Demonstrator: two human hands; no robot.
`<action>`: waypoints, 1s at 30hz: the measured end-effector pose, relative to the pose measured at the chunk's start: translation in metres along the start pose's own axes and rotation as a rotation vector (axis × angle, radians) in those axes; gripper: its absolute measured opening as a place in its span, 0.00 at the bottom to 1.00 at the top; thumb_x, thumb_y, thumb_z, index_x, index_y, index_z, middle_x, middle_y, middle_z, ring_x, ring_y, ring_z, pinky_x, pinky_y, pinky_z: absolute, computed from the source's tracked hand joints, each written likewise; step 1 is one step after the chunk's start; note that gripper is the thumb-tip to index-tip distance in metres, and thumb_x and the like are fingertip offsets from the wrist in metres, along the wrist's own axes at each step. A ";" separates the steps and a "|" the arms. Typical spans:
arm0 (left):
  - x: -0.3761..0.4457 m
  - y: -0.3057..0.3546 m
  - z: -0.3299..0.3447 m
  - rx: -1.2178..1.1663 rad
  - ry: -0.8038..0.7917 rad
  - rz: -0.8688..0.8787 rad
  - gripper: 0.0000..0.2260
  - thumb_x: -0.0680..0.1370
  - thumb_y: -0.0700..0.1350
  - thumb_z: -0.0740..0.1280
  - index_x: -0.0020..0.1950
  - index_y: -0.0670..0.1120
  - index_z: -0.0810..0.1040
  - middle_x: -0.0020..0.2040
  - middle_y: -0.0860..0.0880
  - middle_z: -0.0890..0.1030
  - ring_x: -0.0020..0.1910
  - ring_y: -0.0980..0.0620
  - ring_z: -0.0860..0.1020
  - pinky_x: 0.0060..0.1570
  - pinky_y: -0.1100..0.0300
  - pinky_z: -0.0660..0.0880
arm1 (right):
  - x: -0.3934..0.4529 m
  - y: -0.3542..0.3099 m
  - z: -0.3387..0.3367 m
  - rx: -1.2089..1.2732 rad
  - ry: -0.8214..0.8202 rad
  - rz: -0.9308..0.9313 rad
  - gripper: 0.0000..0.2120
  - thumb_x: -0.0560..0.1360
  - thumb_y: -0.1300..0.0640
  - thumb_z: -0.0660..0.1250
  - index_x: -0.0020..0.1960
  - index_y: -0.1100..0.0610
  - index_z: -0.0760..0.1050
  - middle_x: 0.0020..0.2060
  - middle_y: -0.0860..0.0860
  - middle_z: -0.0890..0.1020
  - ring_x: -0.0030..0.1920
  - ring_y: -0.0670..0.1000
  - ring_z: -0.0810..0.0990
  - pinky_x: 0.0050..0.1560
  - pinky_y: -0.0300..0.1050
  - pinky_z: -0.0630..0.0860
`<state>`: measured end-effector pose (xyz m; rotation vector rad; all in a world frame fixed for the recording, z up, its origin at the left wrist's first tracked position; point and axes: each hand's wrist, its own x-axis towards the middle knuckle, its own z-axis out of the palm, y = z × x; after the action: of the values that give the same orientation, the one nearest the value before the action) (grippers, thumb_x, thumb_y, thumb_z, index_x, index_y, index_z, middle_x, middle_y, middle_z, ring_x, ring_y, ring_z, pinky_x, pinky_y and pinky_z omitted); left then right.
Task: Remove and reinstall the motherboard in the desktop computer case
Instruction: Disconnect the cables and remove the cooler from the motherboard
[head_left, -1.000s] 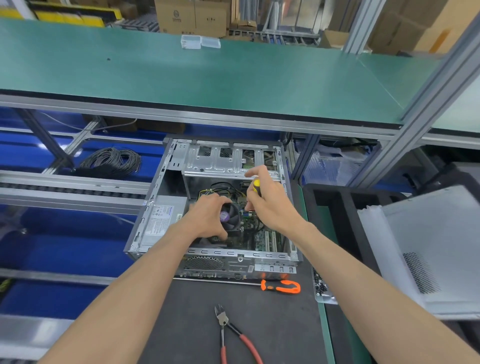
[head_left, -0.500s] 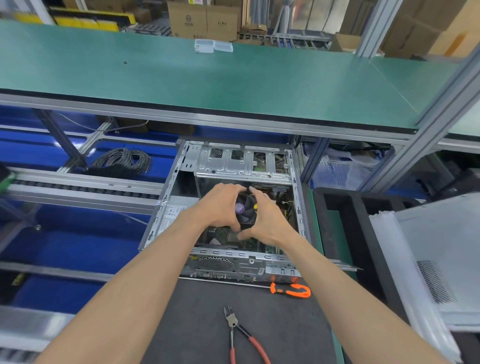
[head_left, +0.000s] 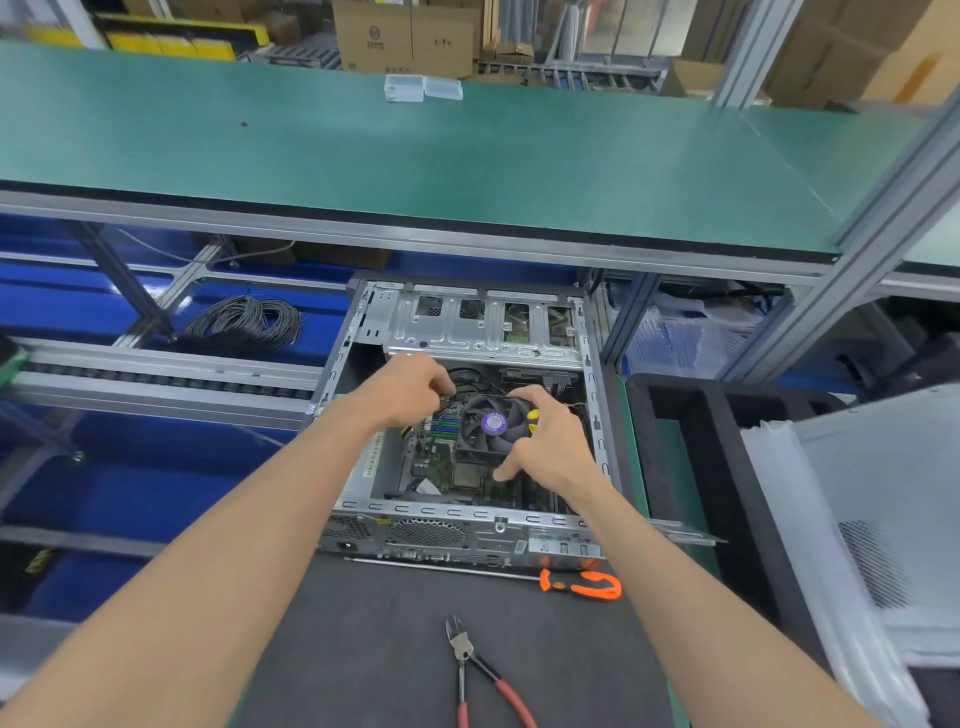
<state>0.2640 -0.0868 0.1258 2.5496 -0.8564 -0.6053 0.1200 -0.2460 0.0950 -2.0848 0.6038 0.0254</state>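
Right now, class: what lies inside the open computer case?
Inside the computer case sits the green motherboard with its cooler fan, and black cables behind. The left hand and right hand cover parts of the board; its right edge is hidden.

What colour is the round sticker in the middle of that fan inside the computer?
Purple, with pale lettering too small to read; the round sticker shows in the head view, the only one.
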 end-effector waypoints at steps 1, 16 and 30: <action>0.002 -0.001 0.003 0.065 -0.013 -0.003 0.19 0.77 0.32 0.62 0.61 0.47 0.83 0.63 0.47 0.82 0.58 0.52 0.79 0.61 0.60 0.75 | 0.001 0.001 0.000 0.011 0.003 0.009 0.44 0.53 0.67 0.82 0.64 0.44 0.72 0.48 0.42 0.76 0.48 0.48 0.75 0.43 0.47 0.77; 0.024 0.006 0.045 0.822 -0.054 -0.153 0.19 0.77 0.41 0.66 0.68 0.50 0.73 0.64 0.48 0.77 0.63 0.45 0.77 0.51 0.52 0.69 | 0.001 0.006 0.003 0.019 0.024 0.018 0.43 0.51 0.64 0.82 0.62 0.43 0.72 0.51 0.46 0.78 0.50 0.52 0.77 0.43 0.46 0.76; 0.040 0.005 0.057 0.876 -0.193 -0.176 0.23 0.79 0.40 0.65 0.74 0.51 0.68 0.69 0.48 0.73 0.68 0.45 0.74 0.60 0.50 0.71 | 0.003 0.006 0.006 -0.078 -0.010 -0.011 0.44 0.53 0.62 0.83 0.64 0.43 0.70 0.55 0.45 0.77 0.52 0.53 0.77 0.46 0.48 0.74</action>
<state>0.2618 -0.1281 0.0700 3.4201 -1.1589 -0.6265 0.1213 -0.2457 0.0860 -2.1624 0.5931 0.0538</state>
